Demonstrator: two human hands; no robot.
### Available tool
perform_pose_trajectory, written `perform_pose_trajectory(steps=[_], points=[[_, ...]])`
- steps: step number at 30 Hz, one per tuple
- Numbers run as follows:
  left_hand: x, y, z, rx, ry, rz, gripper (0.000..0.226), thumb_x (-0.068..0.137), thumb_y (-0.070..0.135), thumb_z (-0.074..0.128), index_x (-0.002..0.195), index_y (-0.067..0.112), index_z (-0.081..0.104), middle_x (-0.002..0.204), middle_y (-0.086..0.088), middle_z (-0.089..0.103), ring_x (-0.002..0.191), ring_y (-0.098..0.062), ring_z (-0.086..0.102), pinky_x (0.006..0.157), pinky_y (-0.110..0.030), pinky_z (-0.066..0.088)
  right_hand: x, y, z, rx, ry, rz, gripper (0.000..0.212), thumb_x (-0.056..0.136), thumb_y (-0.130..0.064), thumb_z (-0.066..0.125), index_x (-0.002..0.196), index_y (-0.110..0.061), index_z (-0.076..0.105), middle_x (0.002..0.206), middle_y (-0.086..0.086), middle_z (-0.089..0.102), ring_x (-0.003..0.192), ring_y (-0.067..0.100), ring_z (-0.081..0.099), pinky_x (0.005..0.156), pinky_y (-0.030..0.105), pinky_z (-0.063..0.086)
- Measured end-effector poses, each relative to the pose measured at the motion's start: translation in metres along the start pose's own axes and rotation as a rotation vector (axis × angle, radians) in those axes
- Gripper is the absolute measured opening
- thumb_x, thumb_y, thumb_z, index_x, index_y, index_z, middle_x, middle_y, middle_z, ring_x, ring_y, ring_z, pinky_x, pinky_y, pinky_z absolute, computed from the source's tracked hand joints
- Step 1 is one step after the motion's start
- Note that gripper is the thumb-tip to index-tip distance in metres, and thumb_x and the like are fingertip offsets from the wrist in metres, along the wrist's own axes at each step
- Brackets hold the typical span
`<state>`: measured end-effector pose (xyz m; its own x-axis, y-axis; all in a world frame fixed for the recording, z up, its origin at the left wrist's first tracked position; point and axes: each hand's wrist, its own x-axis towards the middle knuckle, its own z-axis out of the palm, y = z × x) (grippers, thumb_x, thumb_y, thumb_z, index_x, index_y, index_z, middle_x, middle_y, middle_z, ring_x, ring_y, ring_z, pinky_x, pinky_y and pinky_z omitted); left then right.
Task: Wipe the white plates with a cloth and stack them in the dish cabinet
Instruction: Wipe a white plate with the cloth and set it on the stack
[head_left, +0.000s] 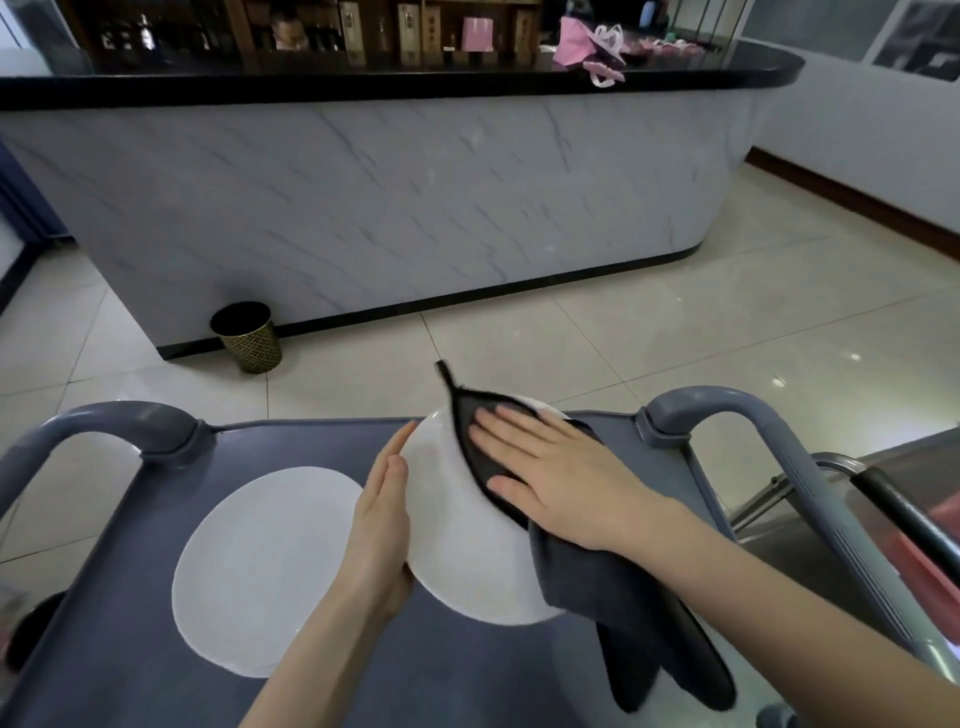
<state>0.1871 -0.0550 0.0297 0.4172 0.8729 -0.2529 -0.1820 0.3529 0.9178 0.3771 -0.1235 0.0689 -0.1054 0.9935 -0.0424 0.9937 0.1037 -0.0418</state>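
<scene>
A white plate (452, 525) is held tilted above the grey cart top (130, 670). My left hand (379, 530) grips its left rim, thumb on the front and fingers behind. My right hand (545, 473) lies flat with straight fingers on a dark grey cloth (618, 597), pressing it against the plate's upper right face. The cloth's loose end hangs down off the plate's right edge. A second white plate (260, 571) lies flat on the cart to the left.
The cart has grey curved handles at the far left (104, 431) and far right (727, 410). Beyond it stand a marble-fronted counter (389, 208) and a dark waste bin (247, 335) on the tiled floor. A metal frame (810, 478) sits at the right.
</scene>
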Motion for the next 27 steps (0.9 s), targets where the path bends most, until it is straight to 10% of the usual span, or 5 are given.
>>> perform_pose_trajectory(steps=[8, 17, 27], points=[[-0.008, -0.006, 0.002, -0.012, 0.087, 0.03, 0.037, 0.111, 0.026, 0.031, 0.131, 0.033, 0.062, 0.131, 0.011, 0.068, 0.124, -0.006, 0.061, 0.111, -0.035, 0.043, -0.022, -0.083, 0.043, 0.268, 0.027, -0.123, 0.055, 0.105, -0.042, 0.021, 0.158, -0.026, 0.013, 0.165, -0.014, 0.003, 0.15, 0.003, -0.009, 0.121, 0.029, -0.009], [-0.016, 0.001, 0.001, 0.043, 0.14, 0.048, 0.037, 0.111, 0.027, 0.03, 0.13, 0.04, 0.059, 0.128, 0.019, 0.067, 0.123, -0.005, 0.06, 0.107, -0.036, 0.047, 0.008, -0.031, 0.045, 0.327, 0.089, 0.363, 0.08, 0.083, -0.059, -0.004, 0.156, -0.027, -0.006, 0.159, -0.017, -0.018, 0.147, 0.001, -0.017, 0.123, 0.033, -0.002], [-0.014, -0.001, 0.001, 0.035, 0.126, 0.049, 0.035, 0.111, 0.025, 0.032, 0.127, 0.037, 0.061, 0.127, 0.019, 0.068, 0.124, 0.002, 0.058, 0.112, -0.029, 0.04, 0.006, -0.088, 0.036, 0.351, 0.033, 0.0, 0.063, 0.097, -0.044, 0.012, 0.157, -0.03, -0.002, 0.16, -0.021, -0.015, 0.145, -0.003, -0.021, 0.12, 0.028, -0.012]])
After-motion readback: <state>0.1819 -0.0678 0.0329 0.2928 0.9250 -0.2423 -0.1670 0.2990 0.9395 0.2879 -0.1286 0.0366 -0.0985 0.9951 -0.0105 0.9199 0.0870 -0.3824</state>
